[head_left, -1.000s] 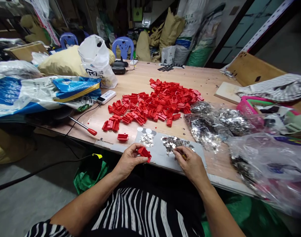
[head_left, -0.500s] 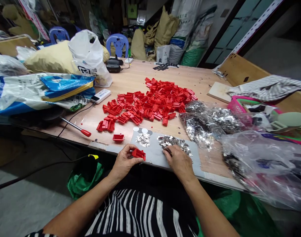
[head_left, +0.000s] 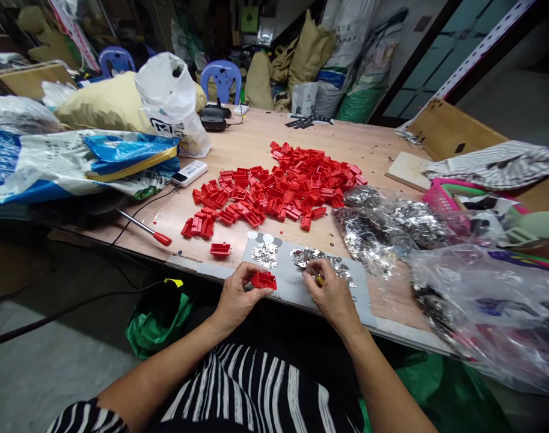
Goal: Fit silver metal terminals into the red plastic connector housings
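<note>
My left hand (head_left: pixel 238 296) pinches a small red plastic part (head_left: pixel 264 279) at the near edge of the wooden table (head_left: pixel 256 141). My right hand (head_left: pixel 329 293) is curled with fingertips in a small heap of shiny metal pieces (head_left: pixel 319 258) on a grey board (head_left: pixel 296 282); something small and yellowish shows between its fingers, too small to name. A second small heap of metal pieces (head_left: pixel 266 254) lies on the board's left. A large pile of red plastic parts (head_left: pixel 278 183) spreads across the table's middle, with one loose red part (head_left: pixel 220 249) nearer me.
Clear bags of metal pieces (head_left: pixel 382 225) lie right of the board, and a large plastic bag (head_left: pixel 486 307) at the near right. A red-handled screwdriver (head_left: pixel 145 228), a white power bank (head_left: pixel 190 173), printed sacks (head_left: pixel 76 162) and a white plastic bag (head_left: pixel 170 99) occupy the left. A pink basket (head_left: pixel 445 195) sits at right.
My right hand has stayed in the heap of metal pieces, fingers shifting slightly. My left hand has kept the red part, turning it a little near the board's edge.
</note>
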The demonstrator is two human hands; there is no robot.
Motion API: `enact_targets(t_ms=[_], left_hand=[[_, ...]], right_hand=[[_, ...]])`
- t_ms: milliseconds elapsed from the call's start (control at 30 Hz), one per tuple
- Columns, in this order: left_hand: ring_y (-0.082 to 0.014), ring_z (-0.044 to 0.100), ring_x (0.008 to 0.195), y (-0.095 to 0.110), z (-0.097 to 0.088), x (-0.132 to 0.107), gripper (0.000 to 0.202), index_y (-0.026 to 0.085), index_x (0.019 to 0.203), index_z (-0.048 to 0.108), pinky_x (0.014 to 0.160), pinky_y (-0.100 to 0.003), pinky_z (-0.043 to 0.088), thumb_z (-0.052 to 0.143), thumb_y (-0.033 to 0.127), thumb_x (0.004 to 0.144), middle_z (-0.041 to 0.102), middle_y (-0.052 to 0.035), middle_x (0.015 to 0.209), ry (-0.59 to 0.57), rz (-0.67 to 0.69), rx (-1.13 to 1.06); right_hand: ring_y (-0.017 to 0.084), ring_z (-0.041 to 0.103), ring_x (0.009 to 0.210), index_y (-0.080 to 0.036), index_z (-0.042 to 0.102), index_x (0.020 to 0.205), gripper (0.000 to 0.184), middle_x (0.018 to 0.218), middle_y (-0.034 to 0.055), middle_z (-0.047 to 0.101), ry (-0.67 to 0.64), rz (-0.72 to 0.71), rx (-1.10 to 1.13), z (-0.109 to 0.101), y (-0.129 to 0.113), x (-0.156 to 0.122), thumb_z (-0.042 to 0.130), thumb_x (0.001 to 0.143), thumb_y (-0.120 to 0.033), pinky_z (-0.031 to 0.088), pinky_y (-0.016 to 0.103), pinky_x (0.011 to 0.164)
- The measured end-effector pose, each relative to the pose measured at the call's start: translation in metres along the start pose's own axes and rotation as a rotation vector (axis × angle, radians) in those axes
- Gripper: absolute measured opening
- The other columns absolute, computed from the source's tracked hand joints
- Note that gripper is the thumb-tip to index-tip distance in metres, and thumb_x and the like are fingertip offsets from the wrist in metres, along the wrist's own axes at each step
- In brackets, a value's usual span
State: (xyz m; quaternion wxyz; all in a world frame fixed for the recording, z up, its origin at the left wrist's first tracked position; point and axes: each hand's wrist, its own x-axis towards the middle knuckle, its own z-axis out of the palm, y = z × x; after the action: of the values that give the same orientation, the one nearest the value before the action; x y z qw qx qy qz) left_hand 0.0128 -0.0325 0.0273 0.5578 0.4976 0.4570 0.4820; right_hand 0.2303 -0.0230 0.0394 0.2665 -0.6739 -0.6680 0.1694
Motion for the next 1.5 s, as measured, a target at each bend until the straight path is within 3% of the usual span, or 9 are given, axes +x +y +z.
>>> enact_targets(t_ms=[100, 233, 333, 500, 667, 867, 1167, 1500], left_hand=[[-0.0182, 0.065, 0.095, 0.001, 0.003, -0.002, 0.032, 0.022, 0.096, 0.063, 0.093, -0.032, 0.048, 0.078, 0.027, 0.068, 0.069, -0.0036, 0.100, 0.013, 0.052, 0.060], [-0.0188, 0.066, 0.097, 0.002, 0.004, -0.005, 0.033, 0.024, 0.101, 0.063, 0.093, -0.031, 0.048, 0.076, 0.028, 0.071, 0.069, -0.0030, 0.102, 0.020, 0.138, 0.157], [-0.0186, 0.066, 0.097, 0.001, 0.004, -0.007, 0.035, 0.025, 0.106, 0.062, 0.091, -0.030, 0.050, 0.074, 0.028, 0.073, 0.069, -0.0033, 0.105, 0.014, 0.217, 0.259], [-0.0163, 0.067, 0.095, -0.005, 0.005, -0.006, 0.038, 0.024, 0.114, 0.058, 0.086, -0.029, 0.053, 0.069, 0.023, 0.078, 0.068, -0.0036, 0.108, 0.027, 0.400, 0.422], [-0.0156, 0.067, 0.097, -0.006, 0.006, -0.005, 0.038, 0.023, 0.115, 0.056, 0.087, -0.028, 0.055, 0.068, 0.018, 0.079, 0.068, -0.0042, 0.108, 0.042, 0.520, 0.513], [-0.0184, 0.066, 0.104, -0.005, 0.007, -0.006, 0.035, 0.022, 0.113, 0.058, 0.101, -0.037, 0.049, 0.067, 0.017, 0.079, 0.071, -0.0040, 0.107, 0.052, 0.632, 0.560], [-0.0178, 0.066, 0.104, -0.008, 0.009, -0.008, 0.036, 0.022, 0.113, 0.059, 0.099, -0.035, 0.051, 0.068, 0.015, 0.078, 0.072, -0.0044, 0.107, 0.079, 0.631, 0.514], [-0.0178, 0.067, 0.104, -0.002, 0.010, -0.009, 0.033, 0.021, 0.111, 0.059, 0.097, -0.034, 0.053, 0.067, 0.017, 0.079, 0.072, -0.0051, 0.106, 0.110, 0.636, 0.525]], right_hand=[[0.018, 0.063, 0.073, -0.023, 0.059, 0.093, 0.014, 0.086, 0.0029, 0.068, -0.043, -0.053, 0.135, -0.003, 0.000, 0.000, 0.053, 0.087, -0.033, 0.045, 0.029, 0.068], [0.013, 0.051, 0.056, -0.022, 0.058, 0.084, 0.019, 0.067, -0.0021, 0.057, -0.153, -0.044, 0.329, -0.002, -0.006, -0.002, 0.055, 0.087, -0.040, 0.041, 0.025, 0.055], [0.012, 0.046, 0.055, -0.021, 0.056, 0.079, 0.023, 0.064, -0.0032, 0.052, -0.142, -0.043, 0.411, 0.002, -0.015, -0.006, 0.058, 0.085, -0.043, 0.039, 0.023, 0.052], [0.012, 0.050, 0.055, -0.021, 0.060, 0.086, 0.019, 0.065, -0.0019, 0.058, -0.113, -0.079, 0.346, 0.006, -0.034, -0.015, 0.054, 0.089, -0.038, 0.039, 0.024, 0.054], [0.015, 0.059, 0.068, -0.021, 0.060, 0.087, 0.009, 0.080, 0.0021, 0.066, -0.068, -0.228, 0.263, 0.009, -0.041, -0.020, 0.053, 0.090, -0.027, 0.043, 0.025, 0.065], [0.017, 0.057, 0.070, -0.021, 0.059, 0.084, 0.008, 0.078, 0.0030, 0.062, -0.020, -0.326, 0.197, 0.018, -0.036, -0.024, 0.053, 0.089, -0.020, 0.042, 0.027, 0.065], [0.017, 0.060, 0.075, -0.020, 0.063, 0.087, 0.013, 0.082, 0.0040, 0.064, -0.119, -0.272, 0.334, 0.019, -0.038, -0.022, 0.051, 0.092, -0.024, 0.044, 0.027, 0.068], [0.015, 0.058, 0.065, -0.021, 0.063, 0.090, 0.015, 0.077, 0.0011, 0.066, -0.074, -0.126, 0.361, 0.018, -0.033, -0.027, 0.055, 0.089, -0.034, 0.042, 0.025, 0.061]])
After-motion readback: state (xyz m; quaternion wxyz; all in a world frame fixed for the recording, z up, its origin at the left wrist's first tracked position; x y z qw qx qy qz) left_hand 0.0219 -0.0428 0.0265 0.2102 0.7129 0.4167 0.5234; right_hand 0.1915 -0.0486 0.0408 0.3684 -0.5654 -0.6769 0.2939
